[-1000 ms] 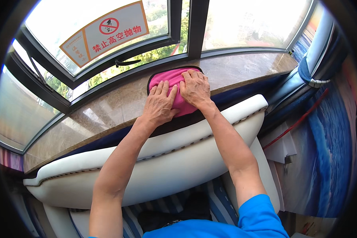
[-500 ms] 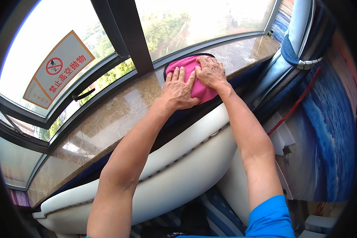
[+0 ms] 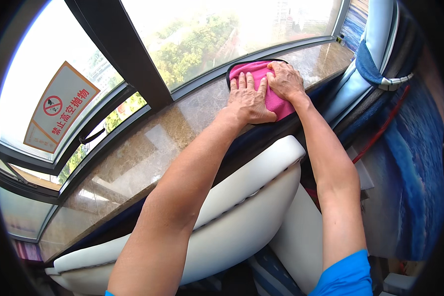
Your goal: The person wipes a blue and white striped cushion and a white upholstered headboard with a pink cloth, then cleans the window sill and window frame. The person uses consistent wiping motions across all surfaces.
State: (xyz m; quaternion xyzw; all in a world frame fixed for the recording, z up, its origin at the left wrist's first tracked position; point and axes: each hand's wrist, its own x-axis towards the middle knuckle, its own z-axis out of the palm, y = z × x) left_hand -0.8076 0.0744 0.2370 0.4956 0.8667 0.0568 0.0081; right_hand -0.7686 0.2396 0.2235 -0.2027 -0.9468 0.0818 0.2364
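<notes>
A pink cloth with a black edge lies on the brown marble windowsill, close to the window frame. My left hand rests flat on its left part, palm down, with the fingers spread. Beside it, my right hand presses on the upper right part of the cloth, its fingers curled into the fabric. The sill directly beneath the cloth is hidden.
A white padded backrest stands between me and the sill. At left, a window sash with a warning sticker is tilted open. A tied blue curtain hangs at the sill's right end, near a red cord.
Both hands have slid the cloth to the right along the sill, farther from the dark window post. The view has shifted slightly too.
</notes>
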